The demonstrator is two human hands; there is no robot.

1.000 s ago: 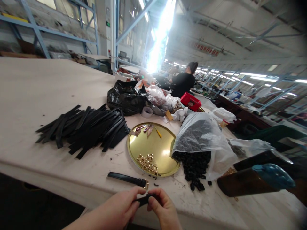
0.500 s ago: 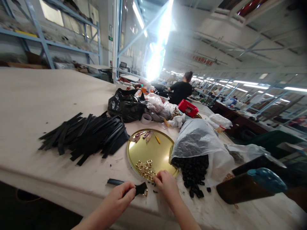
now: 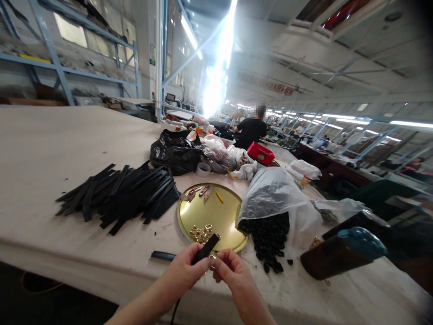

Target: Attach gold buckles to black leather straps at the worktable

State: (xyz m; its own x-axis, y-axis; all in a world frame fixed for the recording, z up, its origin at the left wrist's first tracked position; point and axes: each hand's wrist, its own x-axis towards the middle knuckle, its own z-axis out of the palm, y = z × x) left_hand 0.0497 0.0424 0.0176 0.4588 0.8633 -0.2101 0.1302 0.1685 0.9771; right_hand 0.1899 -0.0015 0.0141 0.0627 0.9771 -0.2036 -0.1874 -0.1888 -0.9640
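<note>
My left hand (image 3: 186, 273) grips a black strap (image 3: 206, 248) whose upper end tilts up toward the right, while its lower end hangs below the table edge. My right hand (image 3: 230, 271) pinches a small gold buckle (image 3: 213, 267) right beside the strap, fingers closed on it. Just beyond my hands lies a round gold tray (image 3: 223, 216) with a heap of gold buckles (image 3: 202, 233) near its front rim. Another black strap (image 3: 163, 256) lies flat on the table left of my hands.
A pile of black straps (image 3: 125, 194) lies at the left. A clear bag spilling black pieces (image 3: 274, 216) sits right of the tray, a dark tool with a blue top (image 3: 341, 253) further right. Black bag (image 3: 177, 151) and red box (image 3: 260, 153) behind. A person (image 3: 252, 128) works far off.
My right hand came back from the buckle heap on the tray to the strap. My left hand lifted the strap off the table and tilted it upward.
</note>
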